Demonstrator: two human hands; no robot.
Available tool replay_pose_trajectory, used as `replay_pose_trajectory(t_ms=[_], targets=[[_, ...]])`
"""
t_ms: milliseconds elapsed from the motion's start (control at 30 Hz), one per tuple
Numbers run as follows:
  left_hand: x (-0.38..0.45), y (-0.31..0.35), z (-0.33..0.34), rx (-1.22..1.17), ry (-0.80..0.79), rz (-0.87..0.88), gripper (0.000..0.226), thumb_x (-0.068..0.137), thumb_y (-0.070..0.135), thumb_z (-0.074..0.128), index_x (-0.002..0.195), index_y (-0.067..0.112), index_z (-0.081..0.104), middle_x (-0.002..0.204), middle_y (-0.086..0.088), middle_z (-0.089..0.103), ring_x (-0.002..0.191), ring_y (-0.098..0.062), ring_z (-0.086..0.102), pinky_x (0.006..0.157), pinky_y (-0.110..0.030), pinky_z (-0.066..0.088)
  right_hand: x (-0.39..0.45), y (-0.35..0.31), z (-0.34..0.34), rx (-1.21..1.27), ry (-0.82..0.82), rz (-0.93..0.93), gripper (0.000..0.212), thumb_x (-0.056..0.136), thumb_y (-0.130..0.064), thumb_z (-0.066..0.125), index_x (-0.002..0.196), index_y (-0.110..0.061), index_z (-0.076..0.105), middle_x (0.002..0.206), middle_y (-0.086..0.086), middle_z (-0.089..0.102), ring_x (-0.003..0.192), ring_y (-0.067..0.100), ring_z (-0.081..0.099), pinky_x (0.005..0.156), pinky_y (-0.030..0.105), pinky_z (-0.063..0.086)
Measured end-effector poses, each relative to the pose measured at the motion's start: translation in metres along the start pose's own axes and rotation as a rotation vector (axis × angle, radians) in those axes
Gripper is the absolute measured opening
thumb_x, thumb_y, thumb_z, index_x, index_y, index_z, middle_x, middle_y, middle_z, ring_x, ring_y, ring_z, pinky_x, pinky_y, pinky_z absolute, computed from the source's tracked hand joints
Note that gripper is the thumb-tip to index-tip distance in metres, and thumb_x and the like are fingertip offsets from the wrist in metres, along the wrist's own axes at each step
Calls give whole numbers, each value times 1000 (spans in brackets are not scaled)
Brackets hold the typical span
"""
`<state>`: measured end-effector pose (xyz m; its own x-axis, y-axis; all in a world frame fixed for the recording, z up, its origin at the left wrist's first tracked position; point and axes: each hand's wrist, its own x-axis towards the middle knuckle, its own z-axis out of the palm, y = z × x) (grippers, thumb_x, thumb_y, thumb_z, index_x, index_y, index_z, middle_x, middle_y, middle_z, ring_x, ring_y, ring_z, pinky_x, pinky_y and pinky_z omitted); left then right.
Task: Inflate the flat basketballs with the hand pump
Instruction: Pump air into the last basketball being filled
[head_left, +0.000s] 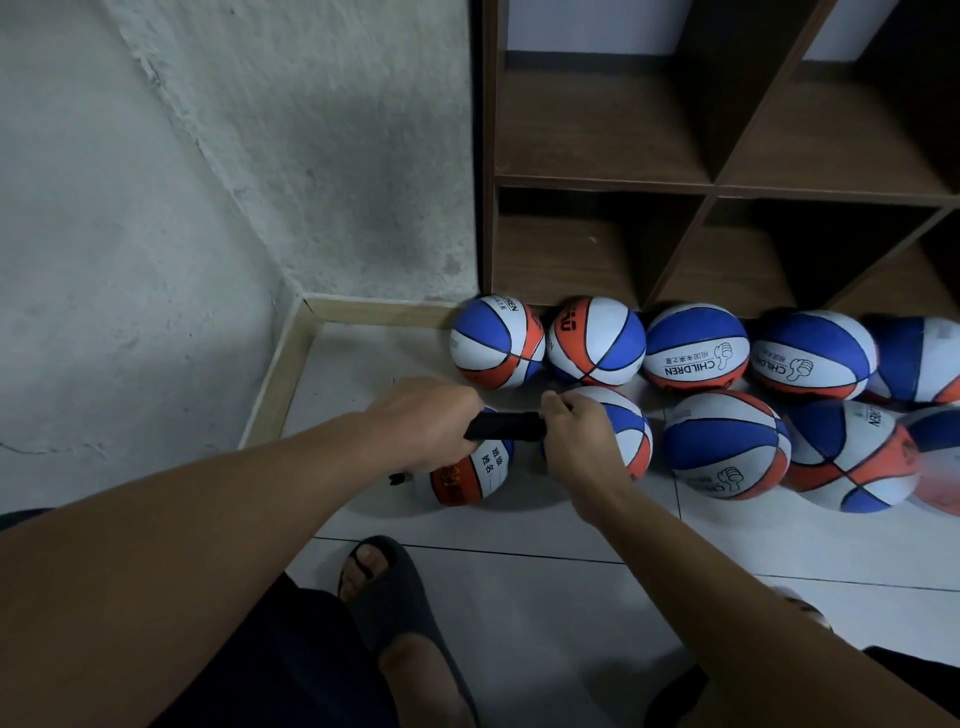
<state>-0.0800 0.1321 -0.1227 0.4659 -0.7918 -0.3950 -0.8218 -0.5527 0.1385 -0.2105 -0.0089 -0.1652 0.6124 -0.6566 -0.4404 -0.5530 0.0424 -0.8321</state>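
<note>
Both my left hand (431, 421) and right hand (576, 431) are curled tight on the black pump handle (506, 427), with the ball being filled (470, 475) directly beneath them. Pumping appears under way; the other basketballs (727, 444), right of and beyond my hands, look round, firmness unverifiable. The wall corner (291, 332) crowds my left; open tile floor (545, 597) lies nearer me.

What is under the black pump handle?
A basketball sits below the pump handle, which the left hand and right hand hold. The pump's body is hidden.
</note>
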Motion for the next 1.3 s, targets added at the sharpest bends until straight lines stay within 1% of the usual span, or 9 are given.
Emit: replay_pose_trajectory(t_ms=[100, 200, 367, 500, 600, 767, 867, 967, 1300], targets=[[2, -2, 0, -7, 26, 13, 32, 99, 38, 64, 71, 29, 51, 69, 5, 61, 58, -16, 58, 52, -30, 39, 2, -1, -2, -14, -7, 12, 32, 110, -35, 47, 94, -12, 62, 77, 5, 58, 73, 23, 56, 70, 43, 51], [4, -9, -1, -42, 25, -1, 31, 98, 38, 65, 71, 26, 55, 67, 5, 60, 56, -14, 57, 52, -29, 38, 8, -4, -17, -39, 28, 14, 28, 108, -29, 50, 89, -9, 59, 68, 3, 48, 65, 20, 47, 55, 28, 42], [3, -35, -3, -103, -27, -109, 31, 97, 45, 65, 75, 25, 60, 68, 4, 65, 59, -17, 64, 55, -30, 46, 32, -6, -68, 77, 123, 92, 17, 99, -21, 54, 86, -10, 50, 66, 4, 35, 57, 20, 31, 47, 30, 29], [2, -26, -7, -91, -20, -85, 29, 99, 45, 65, 79, 24, 62, 69, 4, 64, 60, -17, 63, 56, -29, 43, 31, -5, -67, 65, 128, 93, 15, 97, -21, 52, 85, -13, 49, 70, 10, 36, 63, 23, 34, 50, 33, 30], [1, -12, -11, -35, 39, -42, 27, 99, 34, 66, 76, 24, 58, 70, 4, 62, 60, -15, 59, 52, -29, 37, 18, -6, -44, 6, 116, 41, 21, 94, -30, 52, 76, -20, 53, 66, 4, 44, 66, 24, 43, 57, 39, 37], [-1, 3, -2, -38, 73, -8, 25, 97, 32, 64, 75, 25, 57, 67, 3, 61, 57, -14, 58, 51, -29, 38, -5, -10, -14, -48, 66, -93, 32, 108, -23, 48, 78, -11, 47, 67, 2, 45, 63, 19, 41, 60, 35, 34], [-2, 5, -2, -19, 76, 5, 22, 96, 31, 64, 76, 27, 58, 67, 4, 61, 58, -14, 58, 52, -32, 46, -5, -8, -6, -18, 26, -50, 31, 109, -26, 47, 82, -12, 53, 72, 3, 52, 68, 21, 50, 64, 37, 41], [-3, 4, 0, -27, 73, 8, 34, 100, 33, 63, 69, 32, 48, 66, 4, 59, 56, -15, 57, 51, -30, 40, -3, -7, -3, -13, 10, -20, 29, 108, -27, 48, 88, -8, 57, 73, 5, 54, 69, 22, 52, 65, 39, 44], [3, -18, 0, -83, -43, -29, 28, 96, 34, 63, 71, 24, 57, 67, 2, 62, 56, -18, 57, 53, -30, 41, 12, 1, -20, -105, 47, -46, 36, 108, -28, 51, 82, -4, 53, 66, 5, 46, 60, 18, 42, 58, 33, 35]])
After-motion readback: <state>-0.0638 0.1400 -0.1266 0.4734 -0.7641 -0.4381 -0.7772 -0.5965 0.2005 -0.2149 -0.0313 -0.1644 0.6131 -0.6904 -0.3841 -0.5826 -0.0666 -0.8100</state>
